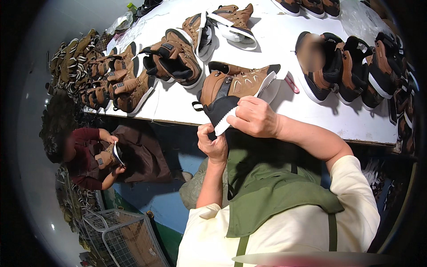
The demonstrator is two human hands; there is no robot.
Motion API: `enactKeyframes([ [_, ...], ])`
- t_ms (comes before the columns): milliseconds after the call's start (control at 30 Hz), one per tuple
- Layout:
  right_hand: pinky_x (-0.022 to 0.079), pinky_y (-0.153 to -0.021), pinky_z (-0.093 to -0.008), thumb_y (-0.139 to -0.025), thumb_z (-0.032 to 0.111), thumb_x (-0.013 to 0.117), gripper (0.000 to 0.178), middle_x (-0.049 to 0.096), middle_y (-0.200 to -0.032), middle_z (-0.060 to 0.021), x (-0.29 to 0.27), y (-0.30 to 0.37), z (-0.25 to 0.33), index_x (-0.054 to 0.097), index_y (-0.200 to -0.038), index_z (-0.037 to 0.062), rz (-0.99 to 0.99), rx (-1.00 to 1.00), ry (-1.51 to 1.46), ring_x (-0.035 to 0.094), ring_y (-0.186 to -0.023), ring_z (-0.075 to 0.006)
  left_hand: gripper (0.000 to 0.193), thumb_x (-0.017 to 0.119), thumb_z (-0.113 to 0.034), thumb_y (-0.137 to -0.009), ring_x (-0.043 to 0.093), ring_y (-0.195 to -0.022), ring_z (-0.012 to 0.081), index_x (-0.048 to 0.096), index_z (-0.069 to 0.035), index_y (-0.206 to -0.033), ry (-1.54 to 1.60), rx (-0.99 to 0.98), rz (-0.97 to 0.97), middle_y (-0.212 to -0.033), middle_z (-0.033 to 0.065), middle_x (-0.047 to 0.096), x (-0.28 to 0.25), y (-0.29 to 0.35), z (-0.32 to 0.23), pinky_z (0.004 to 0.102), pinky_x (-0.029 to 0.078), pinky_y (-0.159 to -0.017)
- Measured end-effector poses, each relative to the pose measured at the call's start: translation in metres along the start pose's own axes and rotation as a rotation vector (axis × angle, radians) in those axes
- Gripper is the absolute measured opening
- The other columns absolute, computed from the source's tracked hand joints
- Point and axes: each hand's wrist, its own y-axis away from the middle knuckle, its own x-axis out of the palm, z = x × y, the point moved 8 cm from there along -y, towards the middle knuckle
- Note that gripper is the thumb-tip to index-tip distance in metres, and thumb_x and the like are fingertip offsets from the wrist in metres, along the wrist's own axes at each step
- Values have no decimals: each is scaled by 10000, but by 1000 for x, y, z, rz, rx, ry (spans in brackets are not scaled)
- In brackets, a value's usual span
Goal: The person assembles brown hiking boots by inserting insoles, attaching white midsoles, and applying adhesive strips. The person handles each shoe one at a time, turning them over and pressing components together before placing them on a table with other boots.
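— Brown leather, that boot?
— Yes, lying at the white counter edge. The right hand grips its black heel; the left hand pinches below it.
— Around the boot?
— More boots behind (a red tool just right).

Clear plastic bags are the only packaging in view. One crumpled bag lies at the far left end of the white surface, beside a small green object. Another clear plastic sheet lies at the far right end, near dark shoes. No labels, signs or screens show.
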Motion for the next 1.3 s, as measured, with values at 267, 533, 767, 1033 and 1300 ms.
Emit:
enactKeyframes([
  [267,474,-706,-300,-754,148,605,157,542,-803,-32,21,25,-1,579,-884,63,74,76,10,575,-772,-188,300,738,-44,-816,528,-817,89,514,-22,-1016,329,-577,16,-918,8,545,25,65,44,224,449,-758],
  [533,472,-826,-381,-702,64,658,243,597,-944,-72,-2,42,-42,599,-936,40,201,226,99,603,-881,-233,285,736,-46,-813,518,-798,75,535,-26,-1015,409,-683,40,-931,0,553,46,87,38,218,446,-712],
  [767,488,-765,-338,-760,71,593,174,622,-934,-85,-14,45,-52,598,-930,35,247,227,155,623,-895,-228,212,753,-42,-778,533,-745,138,588,-18,-908,155,-506,36,-884,34,576,50,79,27,253,446,-682],
  [1033,486,-665,-332,-703,45,593,114,582,-845,-68,-19,64,-65,551,-809,49,224,351,278,608,-778,-236,183,733,-56,-791,547,-703,200,566,-17,-853,13,-245,59,-807,88,582,45,66,18,283,454,-655],
  [1300,479,-631,-318,-710,60,606,148,540,-852,-52,-13,68,-52,566,-853,63,146,322,271,575,-762,-212,198,639,-133,-915,597,-577,103,468,-39,-885,222,-520,2,-671,54,624,43,67,40,228,476,-566],
])
